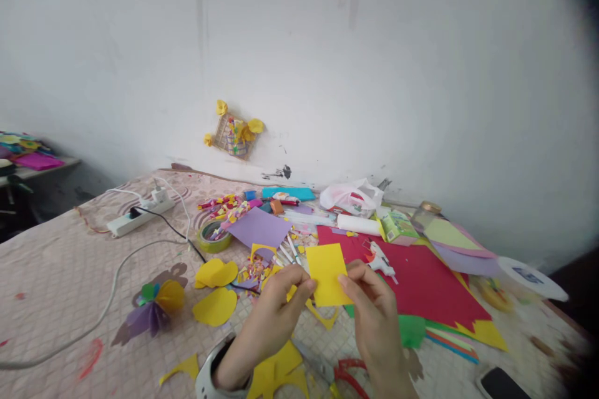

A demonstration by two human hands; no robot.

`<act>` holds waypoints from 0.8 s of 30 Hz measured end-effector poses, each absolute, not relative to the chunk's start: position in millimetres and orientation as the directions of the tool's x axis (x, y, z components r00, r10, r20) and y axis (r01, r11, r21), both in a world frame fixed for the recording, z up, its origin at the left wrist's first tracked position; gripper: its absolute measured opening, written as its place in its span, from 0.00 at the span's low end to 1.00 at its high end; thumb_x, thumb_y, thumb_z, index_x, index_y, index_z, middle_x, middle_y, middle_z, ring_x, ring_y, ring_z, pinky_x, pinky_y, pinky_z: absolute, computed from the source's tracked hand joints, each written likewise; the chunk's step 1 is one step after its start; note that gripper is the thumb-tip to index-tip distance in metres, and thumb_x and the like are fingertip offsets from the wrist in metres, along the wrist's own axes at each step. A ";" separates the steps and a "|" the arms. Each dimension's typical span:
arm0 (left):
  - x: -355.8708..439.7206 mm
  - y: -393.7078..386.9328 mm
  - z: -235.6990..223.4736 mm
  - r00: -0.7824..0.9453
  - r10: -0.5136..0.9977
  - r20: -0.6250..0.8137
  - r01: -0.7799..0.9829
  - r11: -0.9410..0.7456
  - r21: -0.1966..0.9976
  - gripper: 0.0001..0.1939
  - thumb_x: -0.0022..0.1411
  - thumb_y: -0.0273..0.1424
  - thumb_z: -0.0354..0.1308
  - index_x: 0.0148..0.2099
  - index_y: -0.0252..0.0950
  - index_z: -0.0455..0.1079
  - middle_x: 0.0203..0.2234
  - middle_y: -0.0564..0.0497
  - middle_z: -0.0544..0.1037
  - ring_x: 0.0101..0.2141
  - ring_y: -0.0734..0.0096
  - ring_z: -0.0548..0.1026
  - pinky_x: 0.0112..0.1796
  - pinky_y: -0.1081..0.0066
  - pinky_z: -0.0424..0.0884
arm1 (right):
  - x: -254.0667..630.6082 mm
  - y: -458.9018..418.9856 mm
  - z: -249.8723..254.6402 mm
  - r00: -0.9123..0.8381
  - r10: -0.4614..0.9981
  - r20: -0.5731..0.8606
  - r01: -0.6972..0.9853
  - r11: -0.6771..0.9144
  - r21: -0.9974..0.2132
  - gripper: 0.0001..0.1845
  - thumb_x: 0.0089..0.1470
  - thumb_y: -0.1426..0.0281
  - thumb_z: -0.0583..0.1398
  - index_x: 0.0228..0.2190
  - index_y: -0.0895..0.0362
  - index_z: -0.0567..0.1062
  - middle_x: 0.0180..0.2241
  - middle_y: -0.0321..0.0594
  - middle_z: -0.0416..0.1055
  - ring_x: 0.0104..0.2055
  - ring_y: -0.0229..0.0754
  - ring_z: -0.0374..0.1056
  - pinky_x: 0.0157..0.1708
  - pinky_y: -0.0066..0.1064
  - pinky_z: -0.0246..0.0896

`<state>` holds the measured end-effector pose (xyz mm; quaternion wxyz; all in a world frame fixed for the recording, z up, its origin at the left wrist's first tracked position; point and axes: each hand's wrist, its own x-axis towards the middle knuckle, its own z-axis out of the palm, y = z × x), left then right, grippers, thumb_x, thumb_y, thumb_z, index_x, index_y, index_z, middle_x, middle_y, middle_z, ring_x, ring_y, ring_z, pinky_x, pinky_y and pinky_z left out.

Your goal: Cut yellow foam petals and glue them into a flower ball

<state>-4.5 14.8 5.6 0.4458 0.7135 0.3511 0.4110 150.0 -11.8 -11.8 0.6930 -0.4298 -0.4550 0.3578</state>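
Observation:
A small yellow sheet of paper is held up between my two hands over the table. My left hand pinches its left edge between thumb and fingers. On the opposite edge, my right hand grips it the same way. Beneath my wrists lie red-handled scissors and yellow paper scraps. Left of my hands are cut yellow paper shapes, and farther left a paper flower in purple, yellow and green.
A white power strip and its cables lie at the left. Behind my hands are a purple sheet, a roll of tape, red paper and a white glue gun. A phone rests at the front right.

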 end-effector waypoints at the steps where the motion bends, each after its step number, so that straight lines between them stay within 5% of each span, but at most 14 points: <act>1: -4.1 14.6 6.4 0.422 0.864 0.275 0.137 -0.360 0.923 0.15 0.64 0.34 0.48 0.25 0.37 0.59 0.23 0.52 0.67 0.29 0.69 0.66 0.32 0.71 0.59 | 150.1 -11.6 -11.7 0.331 0.885 0.327 -0.105 0.378 -0.920 0.12 0.51 0.68 0.64 0.21 0.54 0.67 0.22 0.30 0.59 0.27 0.38 0.53 0.28 0.29 0.49; 7: -4.7 13.9 8.1 0.443 0.848 0.291 0.122 -0.378 0.918 0.08 0.59 0.30 0.56 0.28 0.37 0.63 0.26 0.52 0.70 0.30 0.69 0.67 0.32 0.72 0.60 | 151.8 -11.0 -11.6 0.353 0.886 0.301 -0.134 0.367 -0.921 0.12 0.49 0.67 0.64 0.20 0.54 0.67 0.22 0.30 0.59 0.27 0.38 0.53 0.28 0.30 0.50; 13: -3.8 12.0 11.0 0.482 0.829 0.284 0.158 -0.401 0.902 0.13 0.64 0.32 0.49 0.27 0.36 0.65 0.24 0.51 0.71 0.29 0.68 0.69 0.33 0.71 0.62 | 150.0 -11.4 -9.7 0.419 0.853 0.309 -0.117 0.389 -0.914 0.11 0.48 0.67 0.65 0.20 0.54 0.68 0.21 0.29 0.58 0.26 0.38 0.52 0.27 0.30 0.48; 19: -4.6 9.6 14.0 0.477 0.809 0.343 0.209 -0.483 0.850 0.09 0.60 0.28 0.54 0.27 0.36 0.65 0.26 0.50 0.73 0.30 0.68 0.71 0.34 0.72 0.63 | 153.2 -10.6 -4.8 0.499 0.800 0.334 -0.136 0.453 -0.881 0.10 0.47 0.68 0.65 0.20 0.54 0.70 0.21 0.30 0.58 0.26 0.37 0.52 0.28 0.30 0.48; 22: -23.8 25.2 10.3 0.479 0.814 0.328 0.342 -0.517 0.785 0.08 0.58 0.27 0.55 0.27 0.36 0.70 0.26 0.50 0.76 0.30 0.69 0.73 0.34 0.73 0.65 | 164.1 -11.5 0.7 0.574 0.749 0.332 -0.165 0.503 -0.848 0.08 0.46 0.68 0.65 0.21 0.54 0.72 0.23 0.32 0.61 0.27 0.38 0.54 0.30 0.32 0.49; 24: -46.5 43.2 1.9 0.336 0.898 0.284 0.520 -0.428 0.739 0.07 0.57 0.29 0.58 0.27 0.36 0.72 0.25 0.52 0.77 0.30 0.69 0.74 0.34 0.74 0.65 | 170.8 -13.3 4.2 0.579 0.742 0.338 -0.171 0.516 -0.839 0.06 0.45 0.68 0.65 0.22 0.54 0.73 0.24 0.33 0.63 0.29 0.39 0.56 0.31 0.33 0.50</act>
